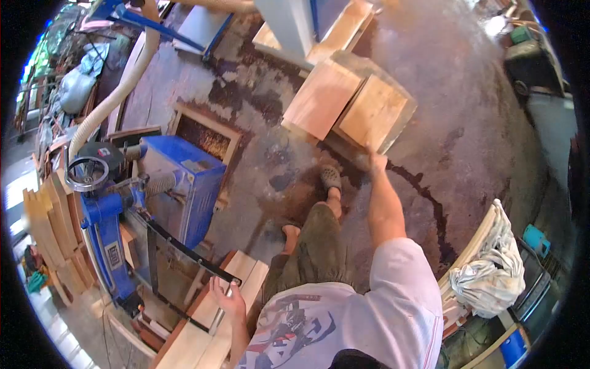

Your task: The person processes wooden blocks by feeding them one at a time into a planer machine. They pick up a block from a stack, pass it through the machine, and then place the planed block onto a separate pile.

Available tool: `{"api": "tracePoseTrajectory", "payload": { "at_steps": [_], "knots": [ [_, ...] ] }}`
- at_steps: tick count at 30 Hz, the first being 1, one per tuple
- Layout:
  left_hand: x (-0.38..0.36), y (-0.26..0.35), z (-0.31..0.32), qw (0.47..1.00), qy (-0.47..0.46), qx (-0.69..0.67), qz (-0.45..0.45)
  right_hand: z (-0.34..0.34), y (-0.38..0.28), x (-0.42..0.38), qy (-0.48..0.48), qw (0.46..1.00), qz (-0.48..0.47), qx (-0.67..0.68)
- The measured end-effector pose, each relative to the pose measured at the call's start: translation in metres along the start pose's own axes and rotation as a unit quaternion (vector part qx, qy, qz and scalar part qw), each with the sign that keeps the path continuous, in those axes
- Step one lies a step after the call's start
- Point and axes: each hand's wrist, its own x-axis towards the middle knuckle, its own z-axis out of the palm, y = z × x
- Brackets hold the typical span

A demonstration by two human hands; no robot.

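My left hand [228, 297] is at the end of a long black bar [190, 252] on the blue machine, fingers spread, beside a short metal rod [216, 321]. Beneath it lie pale planks [206, 329] side by side. My right arm stretches forward, and my right hand [377, 161] grips the near corner of a light wooden board [376, 112], thumb on top. A pinker wooden board [322, 98] lies right beside that one, with a narrow dark gap between them. The right fingers are slightly blurred.
The blue machine [184, 184] with a handwheel [86, 174] and pale hose [117, 92] stands left. Stacked timber [58, 230] is behind it. A framed floor pit [206, 136] holds shavings. A white cloth bundle [491, 270] lies right. A grey column [286, 27] rises ahead.
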Motion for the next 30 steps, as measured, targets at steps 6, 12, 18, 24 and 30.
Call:
{"api": "tracePoseTrajectory", "payload": {
  "at_steps": [6,12,18,24,30],
  "knots": [
    [-0.036,-0.013,-0.016,0.997,0.025,-0.014,-0.075,-0.005,-0.090,-0.045,-0.077,0.990,0.114,-0.017],
    [-0.026,0.002,-0.019,0.999,0.027,0.013,-0.039,-0.041,-0.180,-0.064,-0.086,0.986,0.117,0.083],
    [0.007,0.017,-0.016,0.985,0.074,-0.150,0.032,-0.056,-0.220,-0.247,0.192,0.814,-0.338,-0.430],
    [0.025,-0.023,-0.044,0.895,0.002,-0.446,0.002,-0.049,-0.232,-0.417,-0.226,0.971,-0.069,-0.033],
    [0.009,-0.089,-0.077,0.652,-0.082,-0.744,-0.117,0.064,-0.162,-0.602,-0.447,0.895,-0.006,0.016]
  ]
}}
